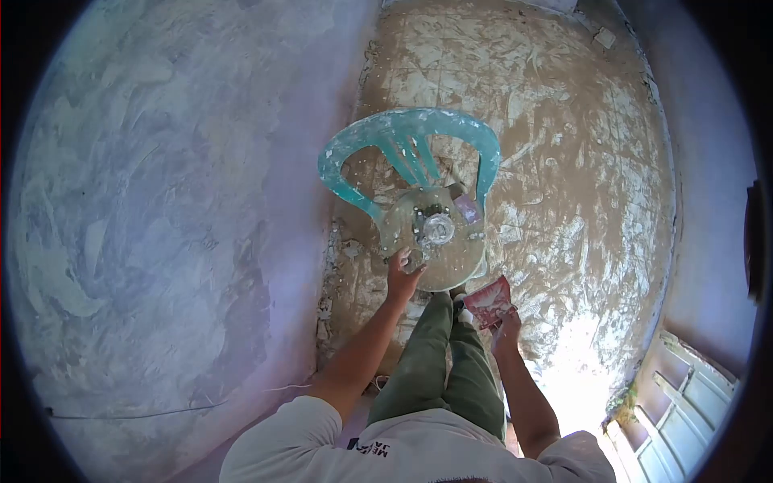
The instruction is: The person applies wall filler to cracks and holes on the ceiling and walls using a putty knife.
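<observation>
Seen from my distant seat through the head camera, a person in a white shirt [435, 435] and green trousers [415, 354] stands over a teal plastic chair [411, 122] spattered with pale material. The right hand [506, 324] is closed on the narrow end of a red flat tool [488, 299], its broad face smeared whitish, held off the chair's near right side. The left hand [404, 272] is partly open at the near left edge of the seat [447, 275], thumb and fingers curved around a small rounded shape; I cannot tell whether it has hold of it. On the seat, a clear round object [439, 229] sits near the middle, dark bits beside it, with a purplish block [467, 210] toward the back right. The floor [564, 137] is streaked with pale smears. A mottled wall [185, 161] rises at left, a thin cable [153, 416] running low across it; at lower right, bright light falls near a white slatted panel [680, 406].
</observation>
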The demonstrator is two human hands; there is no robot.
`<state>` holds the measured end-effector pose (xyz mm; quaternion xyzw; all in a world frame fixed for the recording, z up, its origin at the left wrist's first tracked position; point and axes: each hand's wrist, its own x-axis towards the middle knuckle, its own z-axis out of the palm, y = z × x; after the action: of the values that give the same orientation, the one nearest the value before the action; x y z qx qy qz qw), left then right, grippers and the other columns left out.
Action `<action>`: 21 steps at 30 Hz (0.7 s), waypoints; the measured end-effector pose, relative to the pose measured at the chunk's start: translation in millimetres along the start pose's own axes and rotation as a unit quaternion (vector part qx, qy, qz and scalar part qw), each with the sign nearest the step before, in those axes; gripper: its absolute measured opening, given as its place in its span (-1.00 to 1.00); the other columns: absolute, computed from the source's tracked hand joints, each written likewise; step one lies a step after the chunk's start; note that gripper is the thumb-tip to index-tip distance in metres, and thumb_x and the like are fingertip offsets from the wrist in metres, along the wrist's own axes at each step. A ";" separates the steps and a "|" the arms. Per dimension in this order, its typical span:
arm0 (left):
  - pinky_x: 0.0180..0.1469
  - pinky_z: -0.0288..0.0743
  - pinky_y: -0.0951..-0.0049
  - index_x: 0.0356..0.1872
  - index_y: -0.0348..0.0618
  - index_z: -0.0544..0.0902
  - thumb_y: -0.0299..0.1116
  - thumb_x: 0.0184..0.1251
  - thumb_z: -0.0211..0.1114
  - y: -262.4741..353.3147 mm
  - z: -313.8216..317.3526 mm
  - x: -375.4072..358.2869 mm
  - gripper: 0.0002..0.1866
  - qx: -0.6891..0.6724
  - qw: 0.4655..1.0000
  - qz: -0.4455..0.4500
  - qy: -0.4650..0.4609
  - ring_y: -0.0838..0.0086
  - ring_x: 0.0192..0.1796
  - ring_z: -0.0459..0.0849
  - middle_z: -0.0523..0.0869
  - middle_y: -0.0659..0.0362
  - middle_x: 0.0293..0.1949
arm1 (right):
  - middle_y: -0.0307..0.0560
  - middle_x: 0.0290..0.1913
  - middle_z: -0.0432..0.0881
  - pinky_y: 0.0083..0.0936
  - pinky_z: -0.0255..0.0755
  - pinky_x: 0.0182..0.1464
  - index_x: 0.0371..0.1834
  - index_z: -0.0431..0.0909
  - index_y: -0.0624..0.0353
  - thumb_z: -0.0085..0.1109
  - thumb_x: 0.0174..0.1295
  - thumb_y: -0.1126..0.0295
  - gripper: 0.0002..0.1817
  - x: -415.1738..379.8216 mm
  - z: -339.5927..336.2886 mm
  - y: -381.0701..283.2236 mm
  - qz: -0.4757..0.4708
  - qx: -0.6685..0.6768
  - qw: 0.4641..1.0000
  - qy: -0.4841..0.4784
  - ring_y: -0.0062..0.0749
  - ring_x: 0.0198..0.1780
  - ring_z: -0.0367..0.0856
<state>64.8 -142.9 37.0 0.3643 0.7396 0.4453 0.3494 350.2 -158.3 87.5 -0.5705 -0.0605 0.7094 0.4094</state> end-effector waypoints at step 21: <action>-0.07 0.45 0.40 0.22 -0.16 0.36 -0.38 -0.14 0.52 -2.1 15.7 125.7 -0.21 0.132 0.972 0.016 -0.195 0.37 -0.07 0.51 0.45 0.05 0.06 | -0.19 -0.32 0.50 -0.46 0.48 -0.38 -0.20 0.45 0.18 -0.06 0.14 0.54 -0.83 77.0 117.8 13.5 -0.028 0.120 0.985 0.120 -0.47 -0.31 0.52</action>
<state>15.8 -30.5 5.2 0.4986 0.7035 0.2699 0.4285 241.1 -72.2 61.8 -0.5963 0.0582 0.6262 0.4989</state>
